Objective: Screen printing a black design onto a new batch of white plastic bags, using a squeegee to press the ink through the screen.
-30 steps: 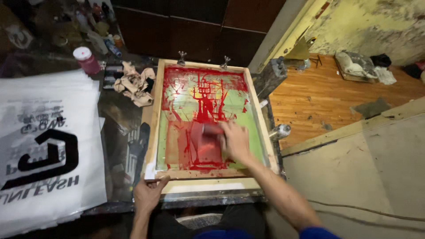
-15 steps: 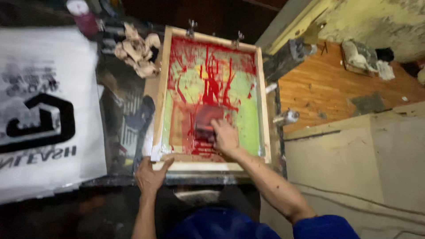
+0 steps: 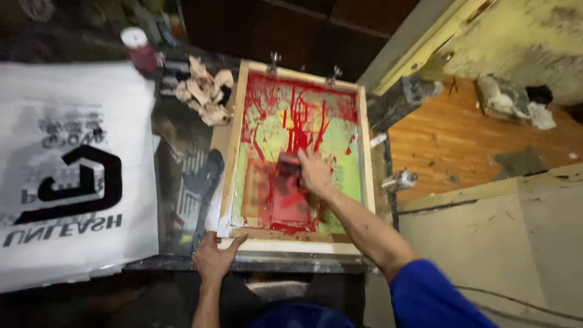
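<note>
A wooden screen-printing frame [image 3: 365,152] lies on the bench, its green mesh smeared with red ink [image 3: 291,115]. My right hand [image 3: 314,171] is shut on a red-coated squeegee [image 3: 288,167] pressed on the mesh near the frame's middle. My left hand [image 3: 214,256] rests flat on the frame's near left corner, fingers spread on the wood. Two metal hinge clamps [image 3: 274,61] hold the far edge.
A white sheet with a black printed design [image 3: 73,176] lies at left. Crumpled rags [image 3: 203,92] and a pink-lidded jar [image 3: 138,48] sit at the back. A wooden floor [image 3: 473,140], a small can [image 3: 399,180] and a plaster ledge [image 3: 486,243] lie to the right.
My right hand has pushed the squeegee away from me, from the frame's near end toward its middle. My left hand stays on the near corner. The camera has shifted.
</note>
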